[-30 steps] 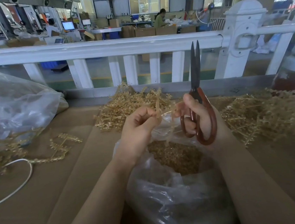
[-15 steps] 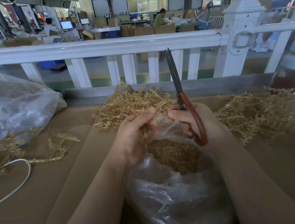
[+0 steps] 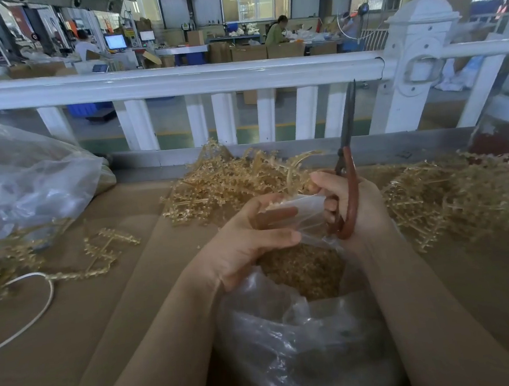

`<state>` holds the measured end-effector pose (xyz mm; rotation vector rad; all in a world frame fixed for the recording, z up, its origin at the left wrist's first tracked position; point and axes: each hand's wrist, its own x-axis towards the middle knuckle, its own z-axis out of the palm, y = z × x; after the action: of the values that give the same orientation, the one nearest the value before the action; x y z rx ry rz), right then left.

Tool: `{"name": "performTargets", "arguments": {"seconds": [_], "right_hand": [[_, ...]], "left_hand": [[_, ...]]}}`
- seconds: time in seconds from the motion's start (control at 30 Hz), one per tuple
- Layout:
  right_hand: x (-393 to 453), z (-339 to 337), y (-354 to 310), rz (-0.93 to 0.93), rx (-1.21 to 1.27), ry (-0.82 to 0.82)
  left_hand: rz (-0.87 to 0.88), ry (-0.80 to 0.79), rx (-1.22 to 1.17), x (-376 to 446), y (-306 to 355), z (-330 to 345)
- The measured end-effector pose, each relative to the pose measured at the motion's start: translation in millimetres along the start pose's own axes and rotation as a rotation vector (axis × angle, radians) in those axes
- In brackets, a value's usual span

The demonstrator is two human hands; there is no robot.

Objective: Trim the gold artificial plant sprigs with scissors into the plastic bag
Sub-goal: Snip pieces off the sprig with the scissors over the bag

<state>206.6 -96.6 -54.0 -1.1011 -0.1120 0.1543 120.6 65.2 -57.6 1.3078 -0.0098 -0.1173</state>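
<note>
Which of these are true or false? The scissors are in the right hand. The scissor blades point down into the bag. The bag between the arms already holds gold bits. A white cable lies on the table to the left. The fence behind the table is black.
1. The right hand holds the scissors. True.
2. The blades point down into the plastic bag. False: they point up, closed, toward the white railing.
3. The bag holds gold trimmings. True.
4. A white cable lies on the table's left part. True.
5. The fence is black. False: it is white.
6. The left hand lies flat on the table. False: it is raised at the bag's mouth.
</note>
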Motion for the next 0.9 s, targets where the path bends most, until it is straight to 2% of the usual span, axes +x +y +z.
{"name": "performTargets", "arguments": {"seconds": [0.1,0.3,0.47,0.63,0.77,0.9], "right_hand": [[-1,0,0,0.022,-0.07,-0.021],[-6,7,0,0.039,-0.301,-0.111],[-17,16,-6,-0.002,-0.33,-0.211],[-21,19,-9,-0.037,-0.319,-0.196],[-16,15,-7,-0.054,-0.361,-0.162],[-15,12,-7,-0.067,-0.351,-0.176]], "left_hand": [[0.052,0.087,0.047,2,-3,8],[0.149,0.221,-0.049,6,-5,13],[0.176,0.168,-0.083,2,-2,17],[0.133,0.186,-0.136,1,2,18],[0.046,0.306,0.006,3,2,12],[0.02,0.321,0.035,5,1,10]]}}
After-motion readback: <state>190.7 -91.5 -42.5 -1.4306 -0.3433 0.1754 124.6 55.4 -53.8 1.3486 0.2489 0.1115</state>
